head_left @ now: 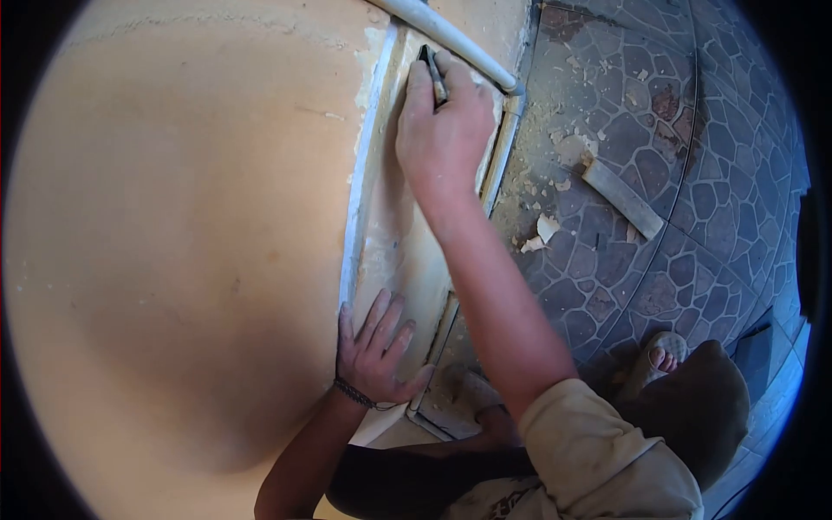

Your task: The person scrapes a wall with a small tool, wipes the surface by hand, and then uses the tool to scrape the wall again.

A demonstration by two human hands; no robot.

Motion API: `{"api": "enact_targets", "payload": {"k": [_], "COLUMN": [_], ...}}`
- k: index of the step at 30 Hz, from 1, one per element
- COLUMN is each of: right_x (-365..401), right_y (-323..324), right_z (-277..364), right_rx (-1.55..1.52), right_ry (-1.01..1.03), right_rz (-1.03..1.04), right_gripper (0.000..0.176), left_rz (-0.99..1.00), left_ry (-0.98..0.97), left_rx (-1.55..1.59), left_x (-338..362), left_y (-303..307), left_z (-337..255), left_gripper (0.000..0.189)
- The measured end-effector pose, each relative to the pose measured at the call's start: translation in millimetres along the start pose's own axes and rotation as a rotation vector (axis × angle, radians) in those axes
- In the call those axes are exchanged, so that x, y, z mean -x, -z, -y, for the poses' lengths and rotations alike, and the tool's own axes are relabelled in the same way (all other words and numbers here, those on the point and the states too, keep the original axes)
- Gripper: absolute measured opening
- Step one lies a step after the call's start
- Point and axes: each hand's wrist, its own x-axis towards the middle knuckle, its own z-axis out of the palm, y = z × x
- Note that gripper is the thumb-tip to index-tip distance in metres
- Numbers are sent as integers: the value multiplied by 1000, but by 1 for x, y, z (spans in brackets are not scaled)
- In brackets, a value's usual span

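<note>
My right hand [446, 121] is closed around a small dark-and-metal hand tool [436, 80], near the upper end of a recessed strip [386, 234] along the wall. Fingers cover much of the tool, so I cannot tell its exact kind. Lower on that same strip, my left hand [377, 351] lies with fingers spread against the surface, a dark braided bracelet at its wrist. A pale, bluish-white edge [357, 208] borders the strip, with flaked paint near its top.
A pale pipe [451, 39] crosses above my right hand and meets a fitting at the corner. Plaster flakes [546, 230] and a short wooden piece [624, 199] lie on the stone-patterned floor [719, 173]. A sandaled foot [666, 357] is at lower right.
</note>
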Motion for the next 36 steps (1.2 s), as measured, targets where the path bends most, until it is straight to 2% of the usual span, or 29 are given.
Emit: {"api": "enact_targets", "payload": {"k": [2, 6, 7, 10, 11, 15, 19, 22, 24, 26, 29, 33, 36], "right_x": [14, 5, -12, 8, 22, -13, 25, 16, -17, -12, 19, -27, 10], "right_y": [4, 2, 0, 12, 9, 4, 15, 14, 7, 16, 21, 13, 21], "right_z": [11, 8, 1, 15, 14, 2, 16, 16, 3, 10, 21, 5, 25], "right_rx": [-11, -15, 30, -14, -54, 4, -65, -41, 28, 49, 21, 69, -29], "right_ry": [-71, 5, 30, -29, -13, -13, -11, -49, -21, -37, -12, -51, -19], "right_rz": [48, -21, 15, 73, 20, 45, 58, 103, 82, 181, 139, 178, 152], "right_gripper": [25, 22, 22, 22, 21, 24, 26, 24, 16, 17, 17, 19, 19], "left_rz": [-9, 1, 9, -18, -20, 22, 21, 13, 22, 14, 8, 30, 11], "left_ry": [5, -14, -9, -13, -15, 1, 9, -15, -6, -4, -13, -4, -6], "left_rx": [2, -7, -8, -7, -11, -17, -44, -43, -38, -33, -29, -32, -31], "left_x": [0, -3, -2, -1, -4, -2, -2, -4, -4, -5, -5, 0, -5], "left_y": [-1, 1, 1, -2, 0, 2, 1, 1, 2, 3, 1, 1, 3], "left_z": [-3, 1, -2, -1, 0, -3, -3, -3, -4, -5, -2, -5, -5], "left_gripper": [51, 50, 50, 50, 50, 50, 50, 50, 49, 49, 49, 49, 48]}}
